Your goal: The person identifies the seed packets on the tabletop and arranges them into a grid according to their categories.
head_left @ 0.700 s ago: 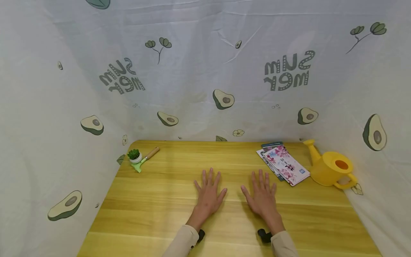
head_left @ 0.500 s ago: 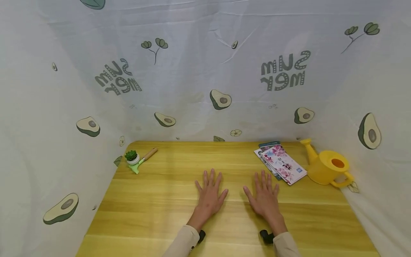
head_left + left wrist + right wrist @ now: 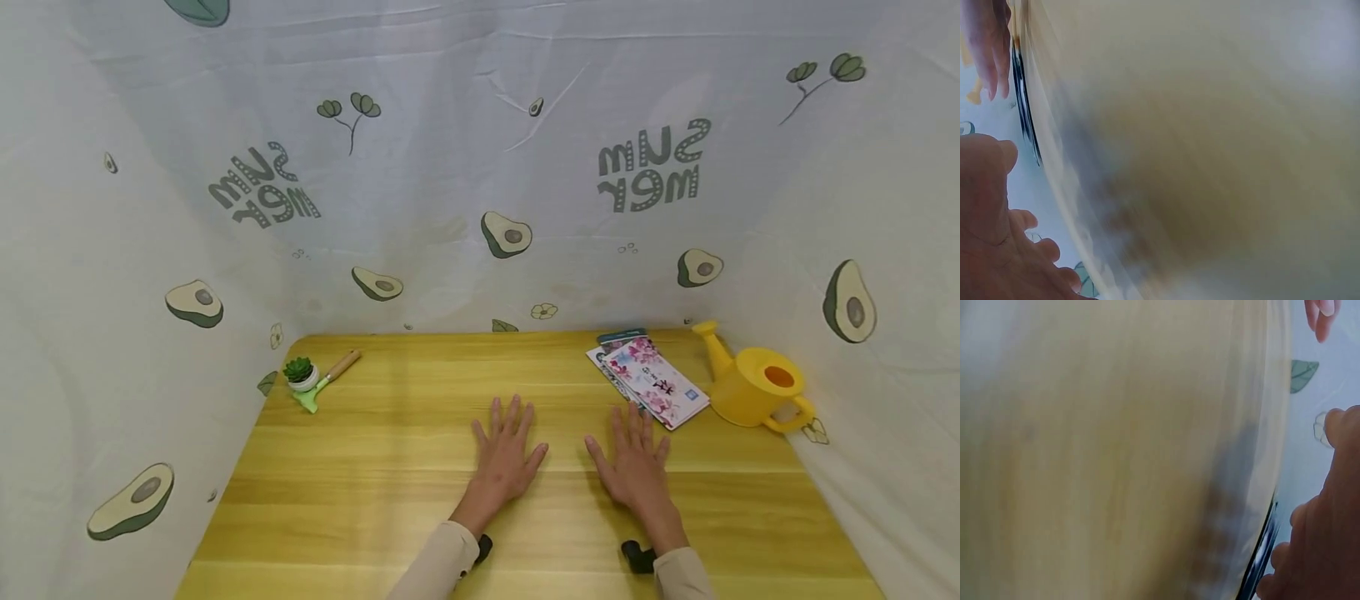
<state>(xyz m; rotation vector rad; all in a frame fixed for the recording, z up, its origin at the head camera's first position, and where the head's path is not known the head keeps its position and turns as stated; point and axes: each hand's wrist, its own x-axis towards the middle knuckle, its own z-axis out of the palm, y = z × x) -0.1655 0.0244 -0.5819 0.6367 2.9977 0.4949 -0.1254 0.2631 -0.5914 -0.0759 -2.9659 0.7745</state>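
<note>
My left hand [image 3: 504,454] is over the middle of the wooden table [image 3: 360,483], palm down, fingers straight and spread, holding nothing. To its right, my right hand [image 3: 636,467] has the same spread pose. Its fingertips overlap the near edge of a stack of printed leaflets [image 3: 660,385], whose top one has pink blossoms. In the left wrist view the palm of the left hand [image 3: 985,231] shows above the tabletop, with a shadow below. The right wrist view likewise has the right hand [image 3: 1332,506] raised over the wood.
A yellow watering can [image 3: 750,387] stands at the right edge, beside the leaflets. At the far left is a small potted succulent [image 3: 301,374] next to a green rake-like hand tool [image 3: 306,401] with a wooden handle [image 3: 344,364]. A white printed curtain [image 3: 442,167] surrounds the table.
Both hands have drifted slightly to the right over the table, still spread. The head view has shifted, so the table's objects appear a little further left.
</note>
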